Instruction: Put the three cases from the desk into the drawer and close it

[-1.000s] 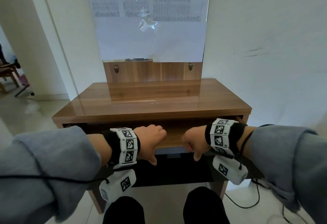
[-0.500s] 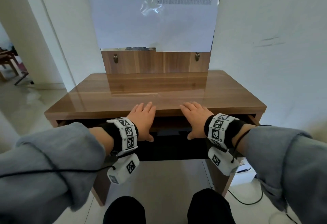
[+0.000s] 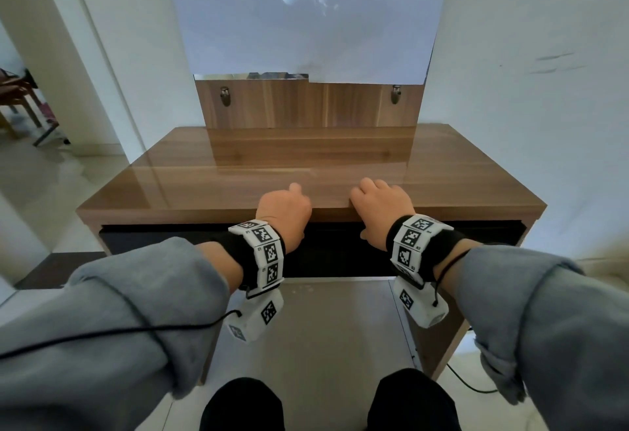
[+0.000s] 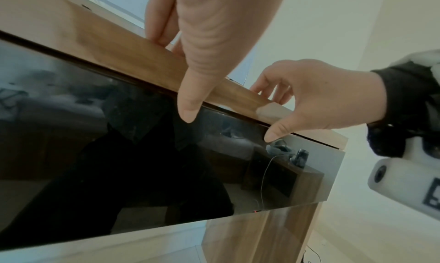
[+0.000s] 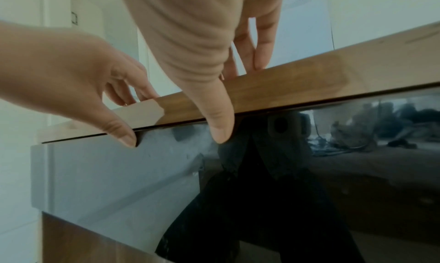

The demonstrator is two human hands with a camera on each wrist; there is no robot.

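Observation:
No case shows in any view. The drawer's glossy black front sits pushed in under the wooden desk top, with only a thin gap along its upper edge. My left hand and right hand lie side by side at the desk's front edge. Their fingers reach onto the desk top and the thumbs point down. In the left wrist view my left thumb lies over the drawer front. In the right wrist view my right thumb touches the drawer front. Neither hand holds anything.
A wooden back panel with two metal hooks stands behind the desk, under a large paper sheet on the wall. A white wall is on the right; a doorway with a chair is on the left. A cable lies on the floor.
The drawer went from partly pulled out to pushed in under the desk top. Both hands moved forward with it, from fists on the drawer to fingers over the desk edge.

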